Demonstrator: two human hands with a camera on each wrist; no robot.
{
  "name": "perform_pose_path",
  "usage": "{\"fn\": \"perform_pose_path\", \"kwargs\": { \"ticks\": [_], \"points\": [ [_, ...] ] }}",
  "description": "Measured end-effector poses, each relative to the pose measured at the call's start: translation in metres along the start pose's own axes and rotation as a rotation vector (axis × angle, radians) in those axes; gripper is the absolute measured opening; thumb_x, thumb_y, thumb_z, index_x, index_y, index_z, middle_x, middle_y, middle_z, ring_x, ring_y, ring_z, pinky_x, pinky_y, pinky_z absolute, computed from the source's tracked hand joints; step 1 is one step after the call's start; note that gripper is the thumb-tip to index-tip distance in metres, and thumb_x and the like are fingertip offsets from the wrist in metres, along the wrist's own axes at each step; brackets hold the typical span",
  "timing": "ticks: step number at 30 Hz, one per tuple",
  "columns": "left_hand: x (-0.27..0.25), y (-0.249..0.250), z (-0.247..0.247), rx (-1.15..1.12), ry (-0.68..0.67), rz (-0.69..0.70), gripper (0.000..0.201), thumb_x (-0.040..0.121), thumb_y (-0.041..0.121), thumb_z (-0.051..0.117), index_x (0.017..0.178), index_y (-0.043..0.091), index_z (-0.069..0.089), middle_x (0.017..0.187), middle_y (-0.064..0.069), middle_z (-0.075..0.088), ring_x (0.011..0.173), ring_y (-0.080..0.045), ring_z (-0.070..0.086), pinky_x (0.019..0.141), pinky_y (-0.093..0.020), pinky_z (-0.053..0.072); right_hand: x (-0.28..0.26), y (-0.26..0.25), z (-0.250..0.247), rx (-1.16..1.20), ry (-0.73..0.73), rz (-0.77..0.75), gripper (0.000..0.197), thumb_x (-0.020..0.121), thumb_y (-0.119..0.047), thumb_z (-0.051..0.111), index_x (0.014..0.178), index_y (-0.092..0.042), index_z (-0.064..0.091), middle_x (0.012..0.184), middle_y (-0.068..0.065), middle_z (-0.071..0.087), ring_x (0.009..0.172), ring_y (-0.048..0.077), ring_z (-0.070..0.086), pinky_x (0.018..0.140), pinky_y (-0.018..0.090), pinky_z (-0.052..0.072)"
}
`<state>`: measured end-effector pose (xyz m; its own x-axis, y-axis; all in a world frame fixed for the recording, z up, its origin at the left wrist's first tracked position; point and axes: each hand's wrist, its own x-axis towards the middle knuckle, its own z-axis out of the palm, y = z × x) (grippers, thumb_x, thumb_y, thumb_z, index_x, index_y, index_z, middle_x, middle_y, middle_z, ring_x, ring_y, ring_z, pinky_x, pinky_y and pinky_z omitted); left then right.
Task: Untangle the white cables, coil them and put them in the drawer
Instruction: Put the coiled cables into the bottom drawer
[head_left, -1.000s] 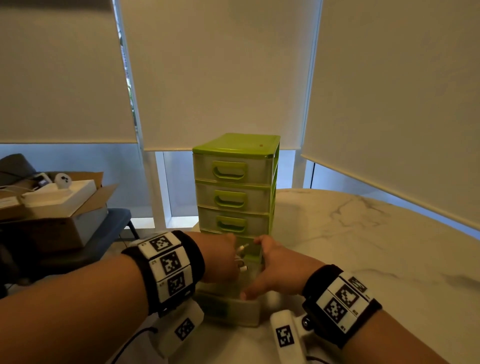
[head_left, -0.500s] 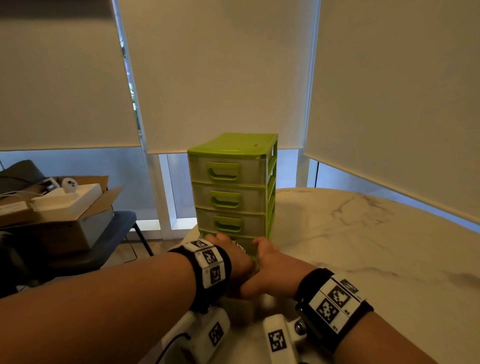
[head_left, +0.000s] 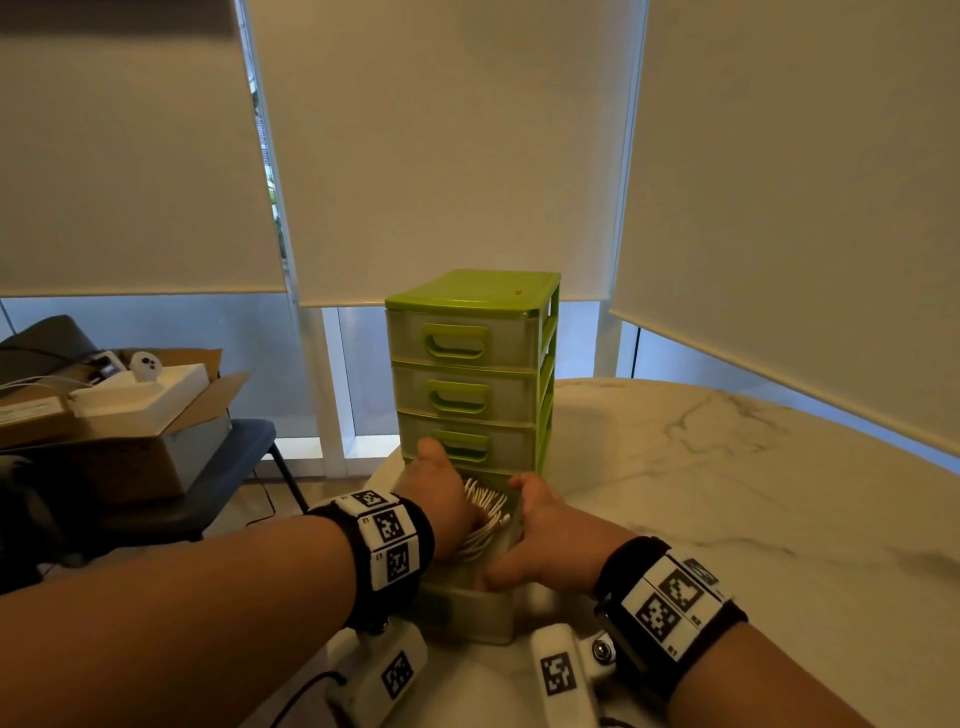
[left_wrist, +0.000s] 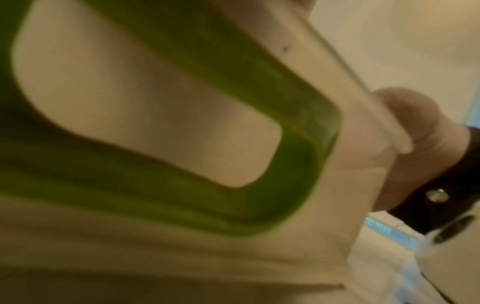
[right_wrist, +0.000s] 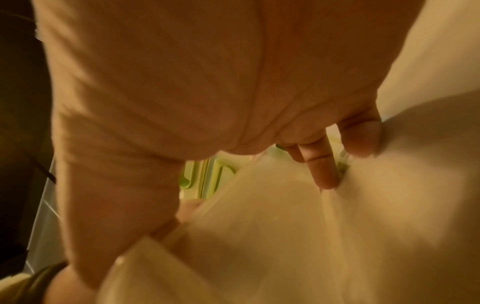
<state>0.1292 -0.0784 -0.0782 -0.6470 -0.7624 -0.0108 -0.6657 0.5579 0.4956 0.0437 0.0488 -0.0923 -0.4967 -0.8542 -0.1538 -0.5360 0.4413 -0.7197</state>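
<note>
Cardboard box (head_left: 156, 447) on blue chair (head_left: 228, 467)

cables (head_left: 485, 512): white, coiled, lying inside drawer | drawer (head_left: 470, 613): translucent, green handle, bottom one, pulled out from green cabinet (head_left: 470, 364)

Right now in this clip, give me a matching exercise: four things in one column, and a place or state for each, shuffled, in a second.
Things:
1. white cables
2. bottom drawer
3. top drawer
4. cardboard box

Places or states:
A. pushed in, closed
B. on the dark seat left of the table
C. bundled in the pulled-out drawer, between the two hands
D. pulled out toward the person

Pairs: 1-C, 2-D, 3-A, 4-B

The left hand and right hand are both at the open drawer.
</note>
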Motion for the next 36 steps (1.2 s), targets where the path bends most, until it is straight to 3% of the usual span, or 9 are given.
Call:
{"fn": "perform_pose_path", "kwargs": {
  "ticks": [3,12,16,19,23,26,29,33,36],
  "points": [
    [-0.002,0.0,-0.003,-0.012,-0.001,0.013,0.064,0.082,0.038,0.074,0.118,0.015,0.025,0.095,-0.004,0.059,0.082,-0.019,0.062,0.067,-0.028,0.046,0.0,0.0,0.0,-0.003,0.001,-0.002,0.125,0.05,-0.045,0.085,0.15,-0.028,0.012,0.139,0.002,0.038,0.115,0.018,0.053,0.094,0.03,0.049],
    [-0.007,0.006,-0.042,0.167,-0.198,0.106,0.05,0.084,0.05,0.064,0.115,0.015,0.048,0.098,-0.003,0.063,0.089,-0.017,0.064,0.076,-0.031,0.055,-0.001,0.002,0.0,0.076,0.005,-0.008,0.119,0.051,-0.039,0.088,0.147,-0.028,0.018,0.13,-0.002,0.041,0.111,0.016,0.053,0.091,0.029,0.049],
    [-0.012,-0.004,-0.041,0.333,-0.109,0.174,0.061,0.078,0.064,0.063,0.116,0.02,0.047,0.119,-0.004,0.041,0.093,-0.019,0.057,0.087,-0.034,0.053,0.0,0.003,-0.001,0.073,0.004,-0.006,0.124,0.046,-0.043,0.088,0.148,-0.027,0.018,0.133,-0.001,0.04,0.116,0.017,0.051,0.098,0.032,0.048],
    [-0.016,-0.006,-0.047,0.253,-0.062,0.266,0.057,0.078,0.066,0.062,0.112,0.024,0.046,0.119,-0.003,0.049,0.09,-0.016,0.056,0.078,-0.029,0.05,0.002,0.004,0.0,0.089,-0.007,0.001,0.132,0.038,-0.049,0.09,0.147,-0.028,0.019,0.135,0.0,0.045,0.119,0.02,0.053,0.099,0.035,0.049],
    [-0.02,-0.014,-0.066,0.275,-0.194,0.365,0.064,0.083,0.059,0.062,0.137,0.032,0.043,0.135,0.001,0.058,0.114,-0.017,0.058,0.089,-0.028,0.047,0.005,0.007,-0.003,0.134,0.002,-0.012,0.133,0.026,-0.064,0.091,0.139,-0.033,0.028,0.134,-0.002,0.053,0.119,0.017,0.056,0.102,0.041,0.05],
    [-0.025,-0.025,-0.075,0.251,-0.421,0.439,0.075,0.078,0.057,0.07,0.142,0.042,0.035,0.14,0.012,0.053,0.119,-0.009,0.052,0.095,-0.024,0.039,0.001,0.001,-0.01,0.085,0.099,-0.037,0.122,0.037,-0.065,0.089,0.137,-0.03,0.029,0.132,-0.003,0.044,0.118,0.016,0.051,0.1,0.037,0.049],
    [-0.026,-0.035,-0.074,0.319,-0.574,0.449,0.102,0.056,0.071,0.076,0.144,0.05,0.028,0.148,0.016,0.044,0.13,-0.011,0.045,0.109,-0.036,0.037,0.001,-0.003,-0.015,0.146,0.294,-0.061,0.113,0.06,-0.054,0.085,0.147,-0.026,0.017,0.141,0.001,0.033,0.128,0.02,0.042,0.105,0.036,0.042],
    [-0.022,-0.042,-0.071,0.6,-0.588,0.451,0.137,0.038,0.081,0.074,0.151,0.046,0.005,0.163,0.007,0.021,0.147,-0.022,0.024,0.118,-0.052,0.025,0.007,-0.007,-0.011,0.326,0.391,-0.089,0.075,0.092,-0.033,0.063,0.153,-0.029,0.019,0.15,0.0,0.041,0.124,0.017,0.052,0.101,0.034,0.046],
    [-0.026,-0.041,-0.068,0.822,-0.448,0.52,0.132,0.048,0.087,0.065,0.152,0.043,-0.004,0.165,0.0,-0.003,0.15,-0.034,0.002,0.119,-0.058,0.013,0.008,-0.007,-0.01,0.3,0.444,-0.111,0.073,0.09,-0.032,0.066,0.151,-0.03,0.026,0.142,-0.004,0.047,0.12,0.017,0.057,0.099,0.034,0.048]
  ]
}}
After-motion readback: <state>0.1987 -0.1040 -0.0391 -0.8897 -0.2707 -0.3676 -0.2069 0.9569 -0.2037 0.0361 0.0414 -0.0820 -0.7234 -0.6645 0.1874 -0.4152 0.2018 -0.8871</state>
